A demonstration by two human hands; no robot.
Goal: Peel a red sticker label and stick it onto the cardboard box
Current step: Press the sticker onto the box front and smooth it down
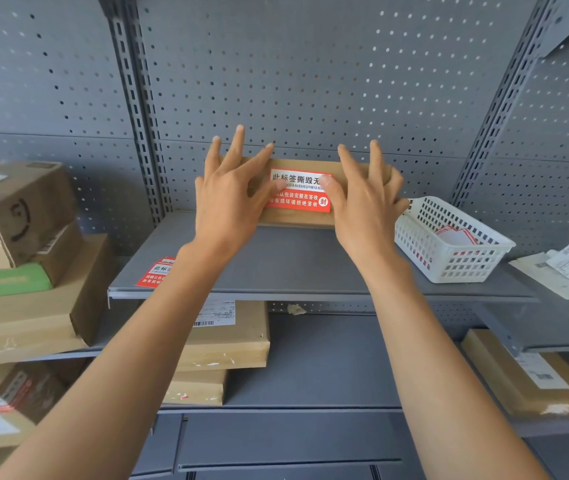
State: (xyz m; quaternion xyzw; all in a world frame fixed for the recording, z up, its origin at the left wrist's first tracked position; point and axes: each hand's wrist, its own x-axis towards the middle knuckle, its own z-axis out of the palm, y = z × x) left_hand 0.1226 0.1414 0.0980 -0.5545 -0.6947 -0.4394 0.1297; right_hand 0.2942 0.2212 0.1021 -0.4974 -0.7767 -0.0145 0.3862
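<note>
Thumbs (328, 183) flat on red sticker label (302, 194)

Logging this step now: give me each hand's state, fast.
Left hand: open, fingers spread, thumb pressing the red sticker label onto the cardboard box.
Right hand: open, thumb pressing the label's other end.

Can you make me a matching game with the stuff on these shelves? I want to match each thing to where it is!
Things:
1. red sticker label
2. white plastic basket
3. green flat package
4. spare red sticker sheet

Places:
A. on the stacked boxes at far left
B. right end of the grey shelf
C. front left edge of the grey shelf
D. on the brown cardboard box, between both hands

Pairs: 1-D, 2-B, 3-A, 4-C
</note>
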